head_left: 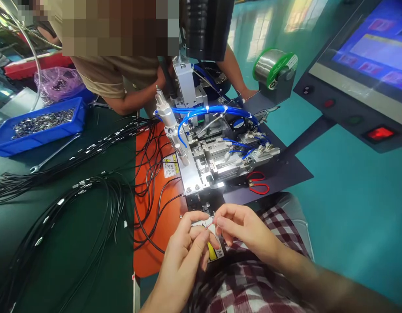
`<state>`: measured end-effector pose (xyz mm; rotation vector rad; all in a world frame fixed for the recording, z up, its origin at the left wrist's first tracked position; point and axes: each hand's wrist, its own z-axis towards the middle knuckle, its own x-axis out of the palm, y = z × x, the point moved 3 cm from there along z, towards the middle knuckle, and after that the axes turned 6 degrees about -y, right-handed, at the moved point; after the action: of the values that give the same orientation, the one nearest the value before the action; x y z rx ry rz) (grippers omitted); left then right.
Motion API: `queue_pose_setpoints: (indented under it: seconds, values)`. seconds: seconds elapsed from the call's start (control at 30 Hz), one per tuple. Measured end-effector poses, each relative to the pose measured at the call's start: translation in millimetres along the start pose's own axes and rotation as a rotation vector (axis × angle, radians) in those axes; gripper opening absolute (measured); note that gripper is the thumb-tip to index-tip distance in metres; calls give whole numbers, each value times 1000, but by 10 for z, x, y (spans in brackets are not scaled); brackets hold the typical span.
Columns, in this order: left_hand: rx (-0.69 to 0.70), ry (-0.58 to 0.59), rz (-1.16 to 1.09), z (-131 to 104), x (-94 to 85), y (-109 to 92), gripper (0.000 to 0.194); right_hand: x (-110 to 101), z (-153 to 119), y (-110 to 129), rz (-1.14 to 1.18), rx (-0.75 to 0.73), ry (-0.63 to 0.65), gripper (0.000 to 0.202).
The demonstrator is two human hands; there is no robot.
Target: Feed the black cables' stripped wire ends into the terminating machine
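Both hands are close together in front of a metal machine with blue air tubes (225, 109). A thin red wire (209, 224) runs between my fingertips. My left hand (189, 252) pinches its lower end between thumb and finger. My right hand (242, 226) has thumb and index finger closed around the upper end. Below the hands lies a white and yellow label (217, 254), partly covered. Red-handled scissors (259, 188) rest on the dark plate to the right of the machine's front.
Black cables (90, 184) with metal ends cross the green table and orange board (160, 217). A blue bin (41, 126) of metal parts and a wrench (55, 154) lie left. A solder spool (274, 69) and control screen (367, 65) stand right. Another person works behind the machine.
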<state>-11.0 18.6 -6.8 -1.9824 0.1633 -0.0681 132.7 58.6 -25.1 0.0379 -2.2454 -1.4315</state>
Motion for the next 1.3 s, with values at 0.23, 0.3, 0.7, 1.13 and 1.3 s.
queue_pose_setpoints:
  seconds: [0.23, 0.3, 0.7, 1.13, 1.3]
  values:
    - [2, 6, -29, -15, -17, 5, 27, 20, 39, -101, 140, 92, 100, 29]
    - [0, 21, -36, -27, -20, -1, 29, 34, 34, -104, 177, 130, 158, 29]
    - [58, -48, 113, -49, -9, 57, 22, -25, -73, 118, -417, -209, -64, 14]
    - [147, -210, 348, -73, 3, 67, 12, 100, -264, 272, -1307, -1043, -86, 22]
    - [144, -214, 317, -50, 0, 121, 14, 139, -269, 145, -1140, -1016, -189, 12]
